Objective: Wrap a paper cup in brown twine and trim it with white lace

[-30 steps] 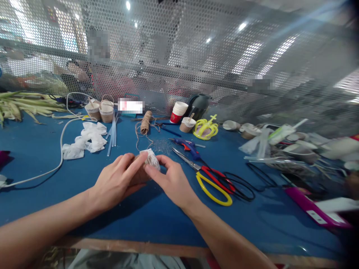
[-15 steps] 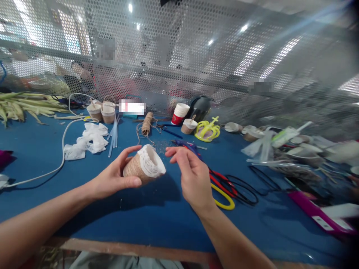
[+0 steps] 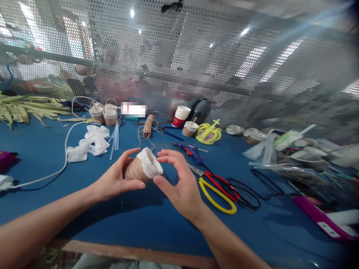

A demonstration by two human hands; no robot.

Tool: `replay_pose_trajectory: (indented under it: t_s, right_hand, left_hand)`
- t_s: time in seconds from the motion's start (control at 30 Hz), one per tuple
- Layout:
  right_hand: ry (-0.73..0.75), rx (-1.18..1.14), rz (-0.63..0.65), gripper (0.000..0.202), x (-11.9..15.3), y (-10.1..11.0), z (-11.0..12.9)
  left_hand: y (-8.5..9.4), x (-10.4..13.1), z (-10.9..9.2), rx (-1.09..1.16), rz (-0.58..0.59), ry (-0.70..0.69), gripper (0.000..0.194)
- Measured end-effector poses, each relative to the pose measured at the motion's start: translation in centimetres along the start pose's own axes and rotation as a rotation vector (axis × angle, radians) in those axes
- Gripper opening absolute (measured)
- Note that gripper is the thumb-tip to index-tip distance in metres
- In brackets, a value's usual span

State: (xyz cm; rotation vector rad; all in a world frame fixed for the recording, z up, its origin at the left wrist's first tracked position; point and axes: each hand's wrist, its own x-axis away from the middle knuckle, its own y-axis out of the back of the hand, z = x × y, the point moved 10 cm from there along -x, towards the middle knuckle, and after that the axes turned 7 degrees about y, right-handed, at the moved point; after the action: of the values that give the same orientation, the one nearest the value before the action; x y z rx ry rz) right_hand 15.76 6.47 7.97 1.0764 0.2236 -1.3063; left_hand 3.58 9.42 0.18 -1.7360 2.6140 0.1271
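Two hands are now close around one twine-wrapped cup (image 3: 134,171). Through the head camera I see that the left hand (image 3: 113,180) holds it firmly from its side, the fingers behind and the thumb in front, so the cup lies tilted in this grip with its mouth toward the right hand (image 3: 183,186). Half a second ago, this right hand was apart from the cup, with its fingers bunched; now it has come to the mouth, thumb and fingers spread wide. I cannot tell if they touch the white lace band (image 3: 146,164) at the rim. For the work, I judge this means that attention is on the lace edge, while the left hand gives support. Beyond the grip lies the twine spool (image 3: 148,126); to its right, the glue gun (image 3: 194,152) and scissors (image 3: 209,176); to its left, loose lace (image 3: 94,141).
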Motion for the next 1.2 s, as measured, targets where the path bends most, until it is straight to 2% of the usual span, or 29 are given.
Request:
replay_pose_trajectory:
  t_s: [0.1, 0.3, 0.5, 0.6, 0.8, 0.9, 0.97, 1.03, 1.1, 1.2]
  right_hand:
    - [-0.005, 0.033, 0.034, 0.023, 0.1, -0.6, -0.2]
    - [0.006, 0.031, 0.055, 0.011, 0.4, -1.3, -0.4]
    - [-0.006, 0.019, 0.048, 0.012, 0.5, -1.5, -0.6]
    - [-0.066, -0.011, 0.048, 0.006, 0.6, -1.6, -1.1]
    - [-0.185, -0.118, 0.076, 0.008, 0.8, -2.1, -2.0]
    - [-0.216, -0.162, 0.080, 0.009, 0.9, -2.2, -2.2]
    - [-0.199, -0.170, 0.073, 0.009, 0.9, -2.0, -2.1]
    - [-0.153, -0.165, 0.060, 0.009, 0.7, -1.8, -1.7]
    - [-0.096, -0.169, 0.072, 0.008, 0.6, -1.8, -1.1]
    - [-0.037, -0.180, 0.123, 0.007, 0.5, -2.2, -0.4]
  left_hand:
    - [0.8, 0.3, -0.7, -0.203, -0.115, -0.115, 0.086]
    - [0.5, 1.2, -2.2, -0.548, -0.189, -0.272, 0.078]
    - [0.2, 1.6, -3.0, -0.783, -0.270, -0.327, 0.081]
    - [-0.2, 1.7, -3.1, -0.902, -0.295, -0.356, 0.082]
    - [-0.8, 2.1, -3.2, -1.039, -0.341, -0.372, 0.081]
    - [-1.1, 2.1, -3.0, -0.978, -0.300, -0.365, 0.084]
    - [-0.7, 1.7, -2.6, -0.813, -0.251, -0.300, 0.092]
    - [0.1, 1.1, -1.6, -0.544, -0.202, -0.164, 0.096]
    - [0.5, 0.5, -0.1, -0.254, -0.140, 0.006, 0.091]
    - [-0.1, 0.2, 1.2, 0.024, -0.037, 0.146, 0.079]
